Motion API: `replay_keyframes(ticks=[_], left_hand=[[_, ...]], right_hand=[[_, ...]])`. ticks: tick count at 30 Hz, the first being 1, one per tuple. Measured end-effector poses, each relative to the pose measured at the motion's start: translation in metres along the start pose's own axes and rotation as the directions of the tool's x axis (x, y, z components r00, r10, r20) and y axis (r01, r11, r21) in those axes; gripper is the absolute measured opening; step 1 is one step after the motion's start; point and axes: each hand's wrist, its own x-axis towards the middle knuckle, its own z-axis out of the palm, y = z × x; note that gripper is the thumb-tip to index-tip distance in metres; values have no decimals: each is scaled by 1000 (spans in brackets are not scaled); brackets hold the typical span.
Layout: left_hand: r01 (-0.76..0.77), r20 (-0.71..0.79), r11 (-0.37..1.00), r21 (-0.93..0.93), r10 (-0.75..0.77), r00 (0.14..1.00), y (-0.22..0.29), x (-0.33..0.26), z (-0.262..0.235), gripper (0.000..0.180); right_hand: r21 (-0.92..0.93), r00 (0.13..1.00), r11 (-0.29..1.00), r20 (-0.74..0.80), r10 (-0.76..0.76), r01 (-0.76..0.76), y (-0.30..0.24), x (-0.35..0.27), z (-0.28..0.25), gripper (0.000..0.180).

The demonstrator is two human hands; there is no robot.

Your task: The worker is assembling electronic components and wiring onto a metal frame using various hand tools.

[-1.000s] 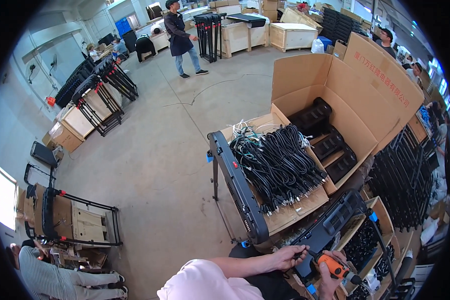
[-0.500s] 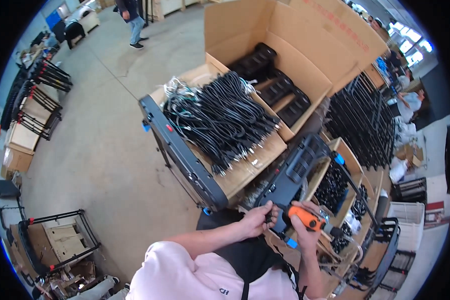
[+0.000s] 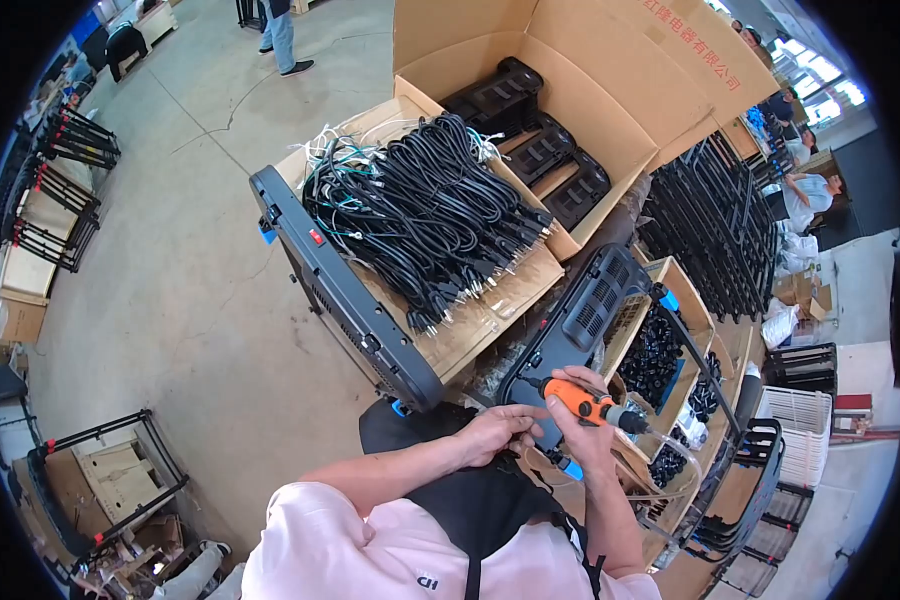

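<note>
My right hand (image 3: 583, 432) is wrapped round an orange and black power screwdriver (image 3: 582, 402), whose narrow end points left over a dark grey frame panel (image 3: 560, 352). A hose runs from the tool's thick end. Just left of it, my left hand (image 3: 500, 434) is closed at the panel's near edge, fingertips pinched together; what they hold, if anything, is too small to make out. The panel carries a raised vented black housing (image 3: 600, 305) and has blue clips (image 3: 571, 469) at its corners.
Bundled black power cords (image 3: 430, 210) lie on a cardboard-topped bench beside a long dark frame (image 3: 345, 290). Behind them an open carton (image 3: 580, 70) holds black moulded parts (image 3: 540, 150). To the right stand wooden bins of small black parts (image 3: 655, 357). A person (image 3: 282, 42) walks on the floor ahead.
The screwdriver has shifted left and up, with its narrow end now over the panel. My left hand has moved slightly left. The distant person has stepped nearer, and the whole view has shifted a little.
</note>
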Motion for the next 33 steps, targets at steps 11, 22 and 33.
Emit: replay_keyframes(ticks=[11, 22, 33], left_hand=[[17, -57, 990, 137, -9, 998, 6, 1, -12, 22], [-1, -156, 999, -48, -7, 988, 18, -3, -9, 21], [-28, -177, 880, -474, -63, 982, 41, 41, 23, 23]], right_hand=[[-122, 993, 991, 116, -33, 47, 12, 15, 14, 32], [-191, 992, 982, 124, 23, 1, -6, 13, 12, 44], [167, 990, 983, -132, -58, 80, -15, -18, -41, 51]])
